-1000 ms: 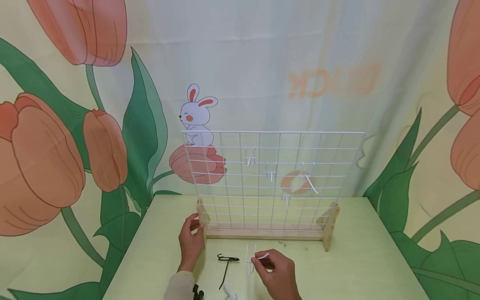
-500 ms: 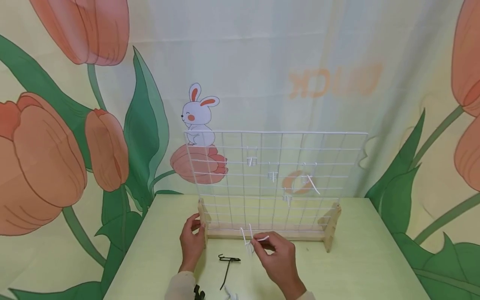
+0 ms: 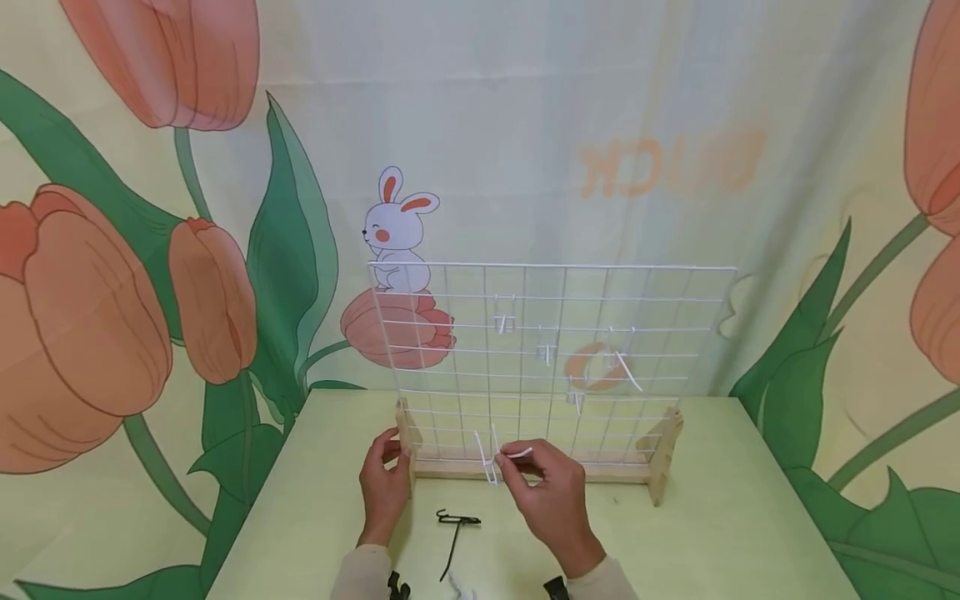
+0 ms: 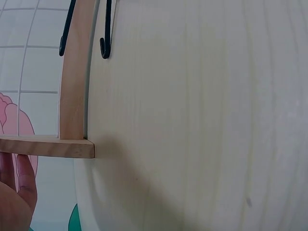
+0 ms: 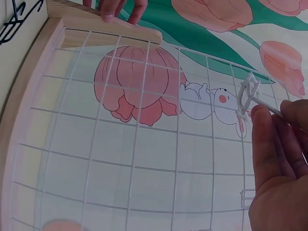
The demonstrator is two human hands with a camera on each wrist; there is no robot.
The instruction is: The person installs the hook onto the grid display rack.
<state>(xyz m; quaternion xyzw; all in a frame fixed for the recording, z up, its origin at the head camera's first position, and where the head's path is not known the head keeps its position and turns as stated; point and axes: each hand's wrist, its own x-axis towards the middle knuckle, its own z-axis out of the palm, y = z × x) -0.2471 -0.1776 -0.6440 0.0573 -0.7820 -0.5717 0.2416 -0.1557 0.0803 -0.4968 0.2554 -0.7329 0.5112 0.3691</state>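
My left hand (image 3: 384, 487) grips the left wooden upright (image 3: 406, 425) of a stand that holds up a white wire grid panel (image 3: 551, 266). In the left wrist view, its fingertips lie against the wooden piece (image 4: 48, 148). My right hand (image 3: 553, 496) pinches a white wire hook (image 3: 483, 454) by its prong between thumb and fingers. The hook's two arms point up, overlapping the lower part of the grid in the head view. From the right wrist, the hook's frame (image 5: 249, 91) appears close in front of the grid wires.
Several white hooks (image 3: 504, 323) hang on the grid, one with a longer prong (image 3: 628, 371). A black wire hook (image 3: 457, 521) lies on the table (image 3: 697, 533) before the stand, with a white piece (image 3: 461, 587) at the near edge. A tulip-print curtain (image 3: 480, 167) hangs behind.
My right hand has lifted the white hook off the table area and carried it forward and slightly left toward the grid, tilting it. My left hand stays on the upright.
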